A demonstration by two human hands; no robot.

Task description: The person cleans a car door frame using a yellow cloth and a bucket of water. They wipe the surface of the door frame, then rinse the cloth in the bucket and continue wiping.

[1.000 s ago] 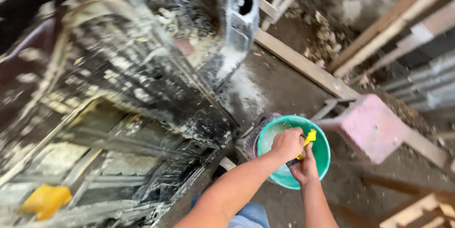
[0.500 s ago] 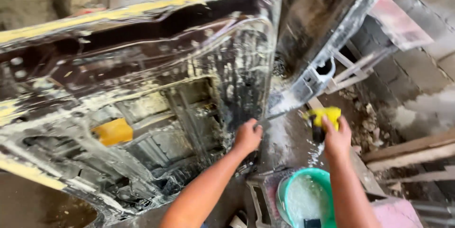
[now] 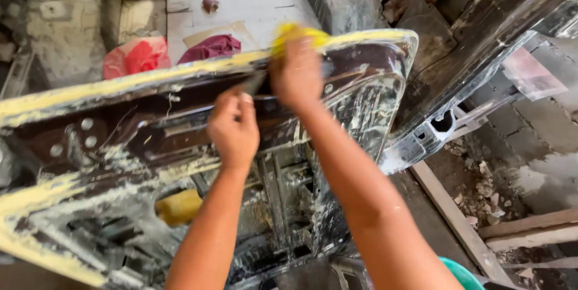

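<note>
Your right hand (image 3: 296, 76) is closed over a yellow sponge (image 3: 299, 33), pressed onto the top edge of the stripped car door panel (image 3: 361, 91). The sponge reads soft, wet, likely slippery; keep it palmed, not pinched. Your left hand (image 3: 233, 126), just below, grips a thin dark tool (image 3: 253, 83), possibly a blade, blurred. The panel is stiff sheet metal, smeared with pale residue, edges look sharp. A second yellow sponge (image 3: 179, 206) sits lower, inside the door cavity.
</note>
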